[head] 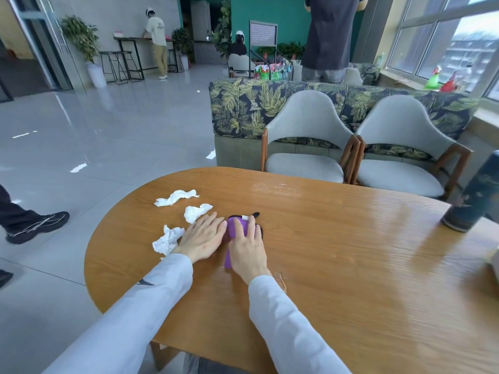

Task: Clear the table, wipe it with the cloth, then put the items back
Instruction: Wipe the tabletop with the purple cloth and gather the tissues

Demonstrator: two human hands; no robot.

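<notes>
A purple cloth (pixel 241 227) with a dark edge lies flat on the wooden table (pixel 337 252), left of centre. My right hand (pixel 248 248) rests palm-down on it, fingers spread over the cloth. Beside it on the left, my left hand (pixel 202 237) lies flat, fingertips touching the cloth's left edge. Three crumpled white tissues are on the table's left part: one far (pixel 175 197), one just beyond my left hand (pixel 195 212), one to the left of my left wrist (pixel 167 239).
A dark patterned bottle (pixel 475 195) stands near the table's right edge. Two grey chairs (pixel 307 147) sit behind the table, a leaf-print sofa (pixel 243 103) beyond them. A person's black shoe (pixel 37 225) is on the floor at left. Other people stand farther away.
</notes>
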